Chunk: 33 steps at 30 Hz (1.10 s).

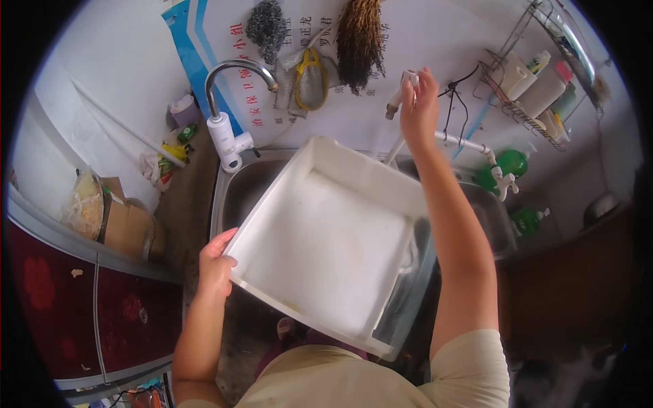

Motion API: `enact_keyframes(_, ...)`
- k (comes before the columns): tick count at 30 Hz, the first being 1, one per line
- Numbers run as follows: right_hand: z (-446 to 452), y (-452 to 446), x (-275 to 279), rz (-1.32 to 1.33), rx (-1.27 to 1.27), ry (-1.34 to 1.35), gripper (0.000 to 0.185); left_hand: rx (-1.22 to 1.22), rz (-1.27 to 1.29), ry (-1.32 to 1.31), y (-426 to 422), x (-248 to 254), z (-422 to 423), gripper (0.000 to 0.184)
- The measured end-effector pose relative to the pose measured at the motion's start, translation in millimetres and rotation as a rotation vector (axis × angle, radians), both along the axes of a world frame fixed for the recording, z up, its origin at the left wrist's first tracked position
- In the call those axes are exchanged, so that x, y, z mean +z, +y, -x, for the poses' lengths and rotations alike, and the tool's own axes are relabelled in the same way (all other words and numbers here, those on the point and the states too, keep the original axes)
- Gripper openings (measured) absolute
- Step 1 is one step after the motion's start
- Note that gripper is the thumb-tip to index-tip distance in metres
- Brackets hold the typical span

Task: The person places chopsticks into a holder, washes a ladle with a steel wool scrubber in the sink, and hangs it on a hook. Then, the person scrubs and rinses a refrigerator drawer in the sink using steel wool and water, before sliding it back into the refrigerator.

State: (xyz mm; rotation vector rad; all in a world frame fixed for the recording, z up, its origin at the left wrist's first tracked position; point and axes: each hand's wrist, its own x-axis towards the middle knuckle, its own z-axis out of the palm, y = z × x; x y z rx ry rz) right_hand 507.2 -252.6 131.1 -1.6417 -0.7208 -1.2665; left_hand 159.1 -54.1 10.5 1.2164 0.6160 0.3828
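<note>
A white plastic drawer [333, 238] with a see-through front panel [412, 285] is tilted over the sink, close to my body. My left hand [218, 264] grips its left edge, thumb over the rim. My right hand [420, 105] is raised by the wall, with its fingers closed around a white tap [403, 92]. The tap's spout points down above the drawer's far side. Inside, the drawer shows faint stains on its bottom. Part of the tap is hidden behind my fingers.
A metal sink [235, 204] lies below, with a chrome faucet [238, 64] at its left. Green bottles [511, 163] stand right of it, near a white pipe valve [505, 183]. A wire rack [537, 102] hangs upper right. A cardboard box [126, 221] sits at left.
</note>
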Motion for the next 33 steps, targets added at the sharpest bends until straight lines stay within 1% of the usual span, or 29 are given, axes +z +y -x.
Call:
enact_keyframes(2,13.1,-0.2,-8.4,-0.022,-0.104,-0.155,0.016,-0.016,0.016,0.003,-1.3,0.8,-4.2,0.066)
enact_keyframes(4,35.7,-8.2,-17.6,0.001,-0.092,-0.184,0.013,-0.048,0.028,0.004,-5.1,-0.8,-5.9,0.067)
enact_keyframes(7,53.2,-31.1,-51.8,0.409,0.177,0.409,0.011,-0.130,0.012,0.011,-12.6,-1.9,-7.0,0.068)
enact_keyframes(9,58.4,-36.0,-59.4,0.724,0.170,0.801,0.014,-0.195,-0.027,0.031,-20.3,-4.5,-3.7,0.068)
enact_keyframes(12,51.7,-45.3,-85.6,1.149,0.218,0.895,0.020,-0.499,-0.117,0.252,-26.9,27.3,-0.6,0.067)
enact_keyframes(13,47.8,-46.7,-98.6,1.204,0.196,0.896,0.022,-0.571,-0.122,0.233,-22.2,24.1,-0.8,0.068)
enact_keyframes(16,36.0,-46.7,-138.3,1.360,0.138,0.891,0.029,-0.643,-0.253,0.217,-6.1,1.6,-14.2,0.069)
enact_keyframes(18,32.9,-47.0,-162.2,1.454,0.112,0.889,0.034,-0.679,-0.197,0.150,-0.5,7.8,-35.3,0.075)
enact_keyframes(19,29.4,-48.6,-185.9,1.484,0.074,0.921,0.035,-0.703,-0.166,0.117,2.3,10.6,-46.8,0.078)
enact_keyframes(20,24.4,-50.0,-211.6,1.515,0.033,0.952,0.037,-0.686,-0.277,0.049,6.6,0.8,-62.3,0.079)
enact_keyframes(21,23.9,-50.9,-224.6,1.543,-0.011,0.980,0.039,-0.666,-0.389,-0.024,11.2,-18.9,-82.3,0.081)
enact_keyframes(23,55.0,-41.9,-192.2,1.307,-0.267,1.184,0.044,-0.648,-0.513,-0.081,7.1,-21.3,-100.9,0.084)
enact_keyframes(24,70.1,-39.3,-182.0,1.177,-0.396,1.277,0.048,-0.653,-0.525,-0.062,-3.2,-6.4,-105.0,0.086)
enact_keyframes(25,77.1,-49.6,-194.0,1.051,-0.512,1.223,0.052,-0.661,-0.537,-0.043,-9.4,1.8,-109.1,0.088)
enact_keyframes(27,83.9,-72.4,-228.1,0.791,-0.731,1.094,0.061,-0.696,-0.297,-0.155,-10.3,-23.8,-117.3,0.090)
enact_keyframes(28,85.9,-67.2,-233.0,0.739,-0.785,1.121,0.064,-0.705,-0.176,-0.212,-10.2,-29.3,-118.6,0.090)
enact_keyframes(30,88.7,-53.5,-239.3,0.638,-0.885,1.178,0.071,-0.704,-0.211,-0.211,-14.4,-28.9,-114.6,0.090)
enact_keyframes(31,92.6,-32.1,-217.0,0.611,-0.838,1.315,0.072,-0.735,-0.258,-0.235,-14.6,-23.6,-112.4,0.089)
enact_keyframes(33,78.1,-3.8,-249.5,0.727,-0.856,1.259,0.071,-0.785,-0.194,-0.123,-13.8,-12.4,-110.9,0.091)
